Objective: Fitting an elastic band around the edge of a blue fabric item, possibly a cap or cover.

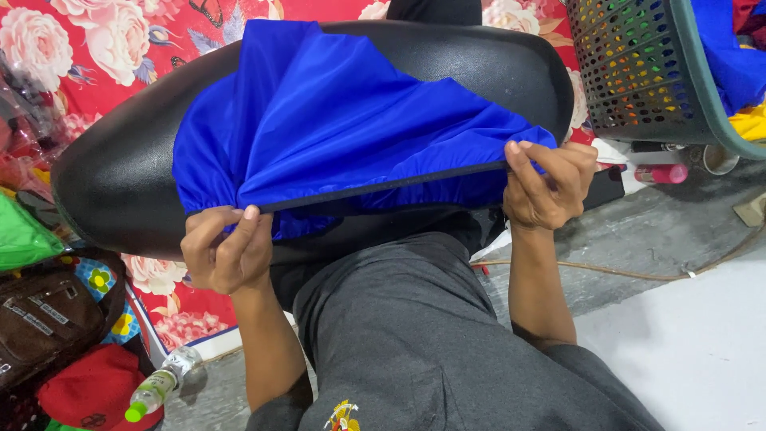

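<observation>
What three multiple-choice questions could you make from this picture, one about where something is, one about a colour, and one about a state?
1. Where does the blue cloth lie?
A. Over the black padded seat
B. Inside the plastic basket
C. On the grey floor

2. What colour is the cap of the small bottle at lower left?
A. Red
B. Green
C. White

3. How is the cloth's dark hem held?
A. Hanging loose, untouched
B. Gripped by one hand only
C. Pulled taut between both hands

Answers:
1. A, the cloth drapes across the seat's curved top.
2. B, the cap is bright green.
3. C, the left hand and the right hand each pinch one end with their fingers, and the hem runs straight between them.
</observation>
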